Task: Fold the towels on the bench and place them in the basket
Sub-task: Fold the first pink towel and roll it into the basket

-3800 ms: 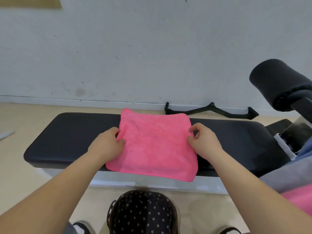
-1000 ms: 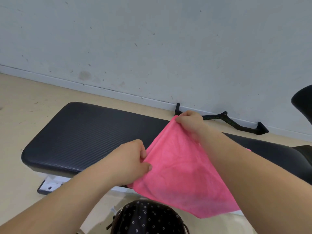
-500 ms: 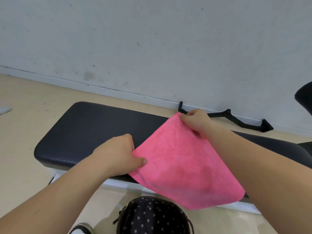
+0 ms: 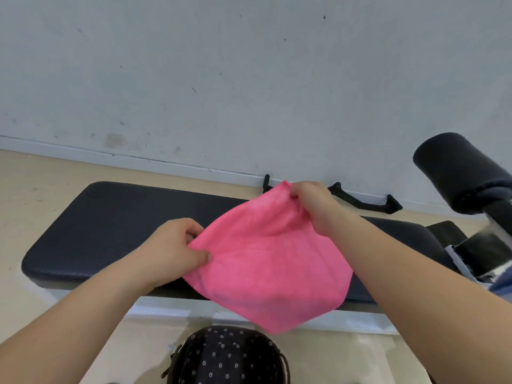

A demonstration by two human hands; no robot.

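Towel first: pink, microfibre-looking, held up off the bench between both hands, w/ its lower corner drooping past the bench's near edge and hanging above the dark dotted basket, which sits on the beige floor just in front of the bench. Our left hand pinches the towel's left corner, thumb on top and fingers curled under, low over the bench's middle. Our right hand grips the far corner, fingers curled round the cloth, raised over the bench's back edge. We judge the two-corner hold is there to keep one edge taut so the cloth hangs w/o bunching, ready to be laid flat on the pad or doubled over. No fold is finished yet, and nothing pink shows in the part of the basket we can see. The cloth is slack and sags in the middle, so it'll prob. drape wherever a grip loosens. Bench itself: long black padded top w/ fine ribbed texture, white frame showing under its near edge; no other towels visible on it. At the bench's right end a black foam roller pad sticks up on a bar. Behind the bench a black metal handle attachment lies on the floor against the pale grey, scuffed wall.
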